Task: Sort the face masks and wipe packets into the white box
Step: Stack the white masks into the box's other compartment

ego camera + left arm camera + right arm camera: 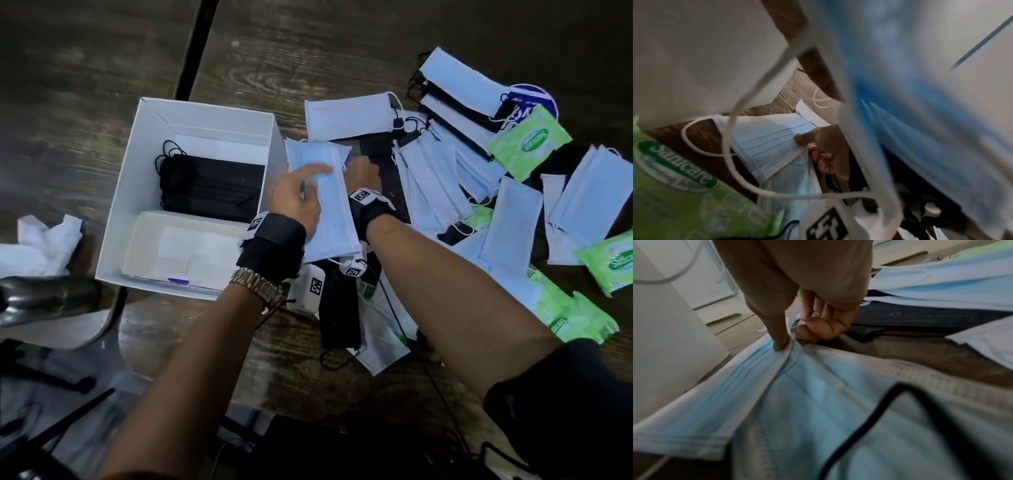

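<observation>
The white box (118, 212) stands left of centre with a stack of black masks (212, 188) in its far half. My left hand (301, 195) grips a stack of blue masks (334, 212) just right of the box; that stack (920, 97) fills the left wrist view. My right hand (363, 168) is close behind the stack. Its thumb and fingers (789, 339) pinch the edge of one blue mask (797, 394) lying on the table, as the left wrist view shows too (768, 138). Green wipe packets (527, 147) (609, 263) lie at the right.
Loose blue masks (435, 171) and a few black ones (339, 308) cover the wooden table right of the box. More green packets (575, 318) lie near the front right edge. Crumpled white tissue (44, 240) and a metal object (44, 301) sit left of the box.
</observation>
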Motion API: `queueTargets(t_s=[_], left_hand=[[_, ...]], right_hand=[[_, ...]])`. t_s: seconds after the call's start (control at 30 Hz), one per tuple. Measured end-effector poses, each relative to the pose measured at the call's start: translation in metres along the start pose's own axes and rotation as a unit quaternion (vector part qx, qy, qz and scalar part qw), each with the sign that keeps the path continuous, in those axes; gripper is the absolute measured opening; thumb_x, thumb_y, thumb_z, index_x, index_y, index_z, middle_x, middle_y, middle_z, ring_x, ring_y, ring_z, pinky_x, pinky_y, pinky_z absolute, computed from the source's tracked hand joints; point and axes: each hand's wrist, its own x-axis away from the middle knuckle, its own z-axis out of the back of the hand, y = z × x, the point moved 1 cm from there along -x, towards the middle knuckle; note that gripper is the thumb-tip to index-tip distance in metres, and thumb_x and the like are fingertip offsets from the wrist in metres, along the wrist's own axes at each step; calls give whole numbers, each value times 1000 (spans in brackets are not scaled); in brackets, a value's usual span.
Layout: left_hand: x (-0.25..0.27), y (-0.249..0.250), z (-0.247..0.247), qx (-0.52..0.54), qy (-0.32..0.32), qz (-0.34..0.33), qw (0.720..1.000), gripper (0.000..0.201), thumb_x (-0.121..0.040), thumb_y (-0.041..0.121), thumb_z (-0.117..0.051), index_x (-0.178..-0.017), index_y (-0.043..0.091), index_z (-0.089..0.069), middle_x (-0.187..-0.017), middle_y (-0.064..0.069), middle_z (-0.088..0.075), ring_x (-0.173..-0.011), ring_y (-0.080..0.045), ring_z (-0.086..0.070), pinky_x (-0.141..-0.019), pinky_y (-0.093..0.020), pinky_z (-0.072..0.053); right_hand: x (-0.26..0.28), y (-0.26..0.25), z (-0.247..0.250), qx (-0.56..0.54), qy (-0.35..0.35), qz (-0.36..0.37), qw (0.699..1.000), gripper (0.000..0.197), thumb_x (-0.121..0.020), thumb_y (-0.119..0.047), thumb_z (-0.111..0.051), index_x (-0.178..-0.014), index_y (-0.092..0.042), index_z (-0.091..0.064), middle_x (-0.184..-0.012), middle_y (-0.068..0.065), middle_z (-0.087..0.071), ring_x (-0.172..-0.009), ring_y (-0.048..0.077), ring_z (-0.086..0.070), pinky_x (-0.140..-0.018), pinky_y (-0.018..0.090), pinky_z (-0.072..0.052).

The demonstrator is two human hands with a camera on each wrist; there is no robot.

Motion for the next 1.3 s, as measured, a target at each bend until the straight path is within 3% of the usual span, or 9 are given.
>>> queueTargets(t_s=[0.17, 0.37, 0.47, 0.63, 0.73, 0.8, 0.97, 1.13, 1.3], left_hand=[[1, -5, -1, -29, -9, 55, 998, 21, -88, 17, -58, -105, 21, -70, -110, -1, -67, -100, -20, -62, -83, -22, -45], [6, -10, -8, -19, -13, 59, 998, 15, -83, 23, -62, -94, 33, -65, -105, 1, -68, -88, -28, -66, -78, -39, -57], [9, -9, -14, 17, -22, 75, 997, 14, -85, 23, -62, -92, 35, -64, -104, -4, -68, -57, -20, -56, -51, -28, -50], [14, -2, -19, 39, -24, 97, 994, 30, -93, 8, -47, -93, 33, -64, -95, -4, -66, -59, -21, -50, -52, -27, -44], [16, 6, -19, 65, -31, 120, 990, 40, -94, -5, -33, -99, 20, -63, -68, -11, -46, -48, -20, -35, -42, -23, -34], [15, 7, -19, 76, -23, 97, 992, 31, -99, 8, -38, -95, 21, -65, -62, -4, -45, -52, -20, -37, -49, -22, -34], [13, 27, -25, 172, -47, 177, 968, 39, -92, 58, -48, -79, 29, -72, -88, 6, -73, -90, -16, -68, -86, -31, -53], [23, 33, -35, 225, -70, 159, 959, 52, -79, 67, -59, -78, 15, -57, -76, 5, -63, -72, -12, -59, -74, -30, -47], [27, 23, -38, 188, -47, 121, 974, 24, -87, 18, -70, -109, 10, -65, -96, 4, -71, -81, -8, -68, -73, -28, -57]], right_hand=[[-3, 4, -2, -60, 20, 12, 998, 27, -86, -14, -61, -61, -15, -49, -81, 10, -62, -80, 29, -62, -63, 29, -42], [9, 30, 23, -143, 128, 69, 979, 19, -80, -17, -74, -77, -17, -55, -68, -2, -62, -64, 16, -59, -62, 26, -49], [16, 50, 48, -125, 154, 76, 977, 23, -80, -21, -75, -72, -21, -53, -70, -4, -63, -70, 18, -61, -66, 27, -48], [37, 74, 102, -199, 177, 112, 958, 28, -82, -21, -74, -69, -24, -50, -71, -8, -53, -66, 4, -56, -68, 27, -48], [56, 76, 131, -261, 104, 171, 944, 27, -82, -23, -70, -74, -10, -48, -68, 15, -51, -68, 15, -44, -65, 29, -41], [71, 72, 142, -301, 16, 192, 934, 38, -81, -27, -71, -85, 4, -48, -79, 32, -59, -74, 20, -49, -65, 36, -42], [96, 51, 131, -332, -95, 186, 920, 25, -92, -10, -67, -79, -15, -47, -49, -7, -47, -42, 9, -26, -45, 19, -23], [86, 53, 93, -280, -37, 161, 946, 31, -89, -16, -72, -71, -19, -47, -43, -15, -33, -44, 6, -24, -51, 20, -29], [84, 54, 81, -264, -1, 142, 954, 28, -84, -26, -78, -70, -13, -57, -48, -16, -52, -43, 2, -47, -53, 22, -43]])
